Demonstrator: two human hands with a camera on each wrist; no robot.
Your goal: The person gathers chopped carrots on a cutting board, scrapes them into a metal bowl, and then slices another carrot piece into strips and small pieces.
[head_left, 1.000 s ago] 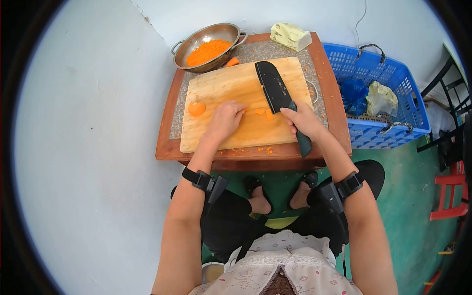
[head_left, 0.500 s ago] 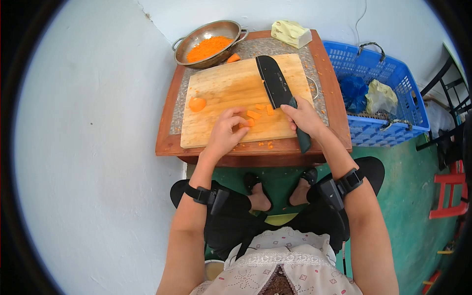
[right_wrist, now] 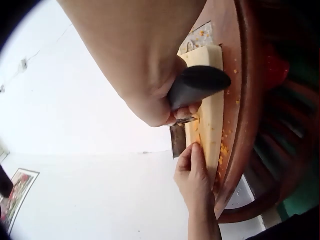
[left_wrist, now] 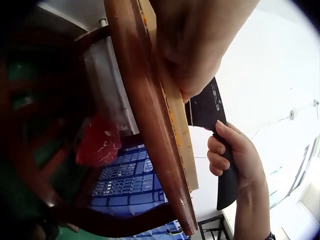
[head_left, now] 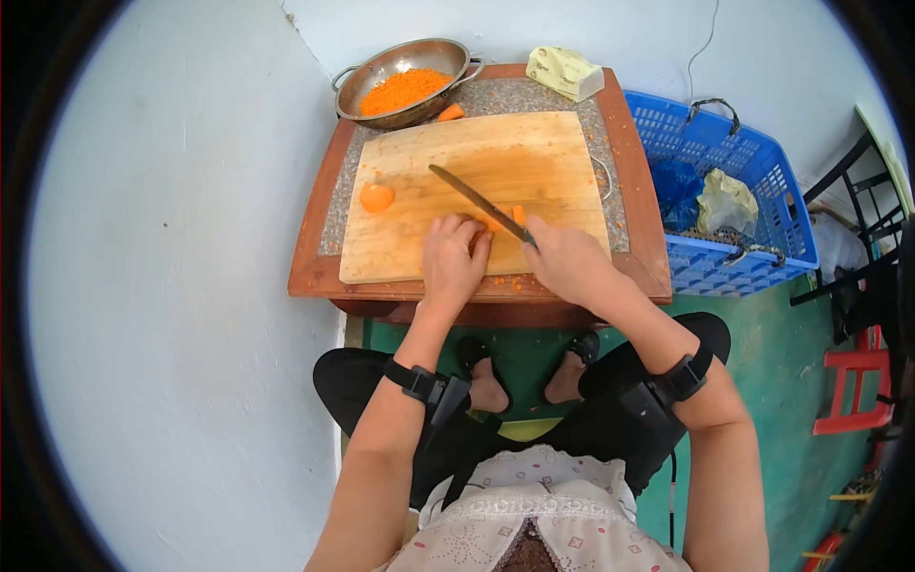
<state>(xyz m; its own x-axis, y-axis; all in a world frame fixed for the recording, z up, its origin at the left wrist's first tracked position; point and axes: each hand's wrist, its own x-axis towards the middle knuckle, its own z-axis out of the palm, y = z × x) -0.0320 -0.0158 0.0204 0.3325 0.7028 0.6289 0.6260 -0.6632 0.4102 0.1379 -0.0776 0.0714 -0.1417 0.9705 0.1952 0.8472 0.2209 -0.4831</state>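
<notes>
My right hand (head_left: 572, 267) grips a black cleaver (left_wrist: 206, 106) by its dark handle (right_wrist: 200, 84). In the head view the blade stands on edge over the wooden cutting board (head_left: 562, 143), slanting up and left. Close to the left of the blade, my left hand (head_left: 456, 259) pinches a carrot piece between thumb and fingers, low on the board; the fingers mostly hide it. Another small carrot piece (head_left: 518, 214) lies just right of the blade. A rounded carrot chunk (head_left: 376, 197) rests on the board's left side.
A two-handled metal pan (head_left: 345, 93) of chopped carrot stands at the table's back left, with a carrot end (head_left: 451, 112) beside it. A tissue pack (head_left: 564, 73) sits at the back. Right of the table (head_left: 651, 219) is a blue basket (head_left: 753, 276) holding bags.
The cleaver, lying flat at the right before, has turned on edge and swung left over the board. My left hand has gathered the carrot slices and now holds a piece near the blade.
</notes>
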